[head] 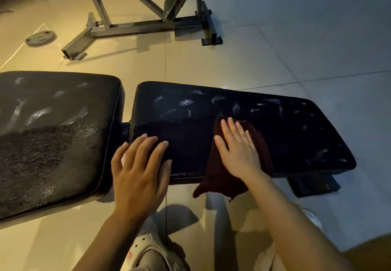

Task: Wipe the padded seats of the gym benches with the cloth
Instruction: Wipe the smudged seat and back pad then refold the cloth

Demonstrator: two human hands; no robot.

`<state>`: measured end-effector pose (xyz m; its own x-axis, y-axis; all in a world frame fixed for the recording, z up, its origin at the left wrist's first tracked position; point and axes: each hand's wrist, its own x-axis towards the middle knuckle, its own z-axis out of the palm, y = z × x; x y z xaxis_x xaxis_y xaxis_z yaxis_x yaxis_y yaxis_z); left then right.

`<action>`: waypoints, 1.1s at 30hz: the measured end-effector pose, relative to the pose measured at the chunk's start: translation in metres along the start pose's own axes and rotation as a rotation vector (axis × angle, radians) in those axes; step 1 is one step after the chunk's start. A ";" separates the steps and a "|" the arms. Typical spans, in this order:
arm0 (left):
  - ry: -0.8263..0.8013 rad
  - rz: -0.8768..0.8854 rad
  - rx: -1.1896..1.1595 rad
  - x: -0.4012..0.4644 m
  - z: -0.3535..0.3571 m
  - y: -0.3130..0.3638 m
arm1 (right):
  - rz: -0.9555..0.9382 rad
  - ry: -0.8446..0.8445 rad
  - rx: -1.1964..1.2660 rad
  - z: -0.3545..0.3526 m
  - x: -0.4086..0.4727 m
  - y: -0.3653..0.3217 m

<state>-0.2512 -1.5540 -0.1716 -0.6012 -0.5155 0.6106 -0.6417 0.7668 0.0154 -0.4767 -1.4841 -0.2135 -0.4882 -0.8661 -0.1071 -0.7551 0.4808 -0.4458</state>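
- The right hand (239,150) presses flat, fingers straight, on the dark cloth (220,175) atop the seat pad (285,127).
- The left hand (139,165) rests open on the pad's near edge.
- Risk: the cloth (partly overhanging) could slip off, leaving far-side smears unwiped.
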 end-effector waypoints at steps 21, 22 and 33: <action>-0.258 -0.110 0.187 0.012 0.034 0.022 | 0.247 0.090 0.046 0.007 -0.034 0.020; -0.283 -0.124 0.173 0.013 0.033 0.023 | 0.153 0.076 0.059 0.011 -0.039 0.000; -0.500 0.181 0.057 0.017 0.015 0.001 | -0.136 0.017 0.001 0.002 -0.025 0.018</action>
<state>-0.2697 -1.5676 -0.1732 -0.8495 -0.5065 0.1478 -0.5228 0.8458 -0.1066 -0.4770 -1.4542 -0.2201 -0.3891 -0.9207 -0.0304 -0.8144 0.3593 -0.4556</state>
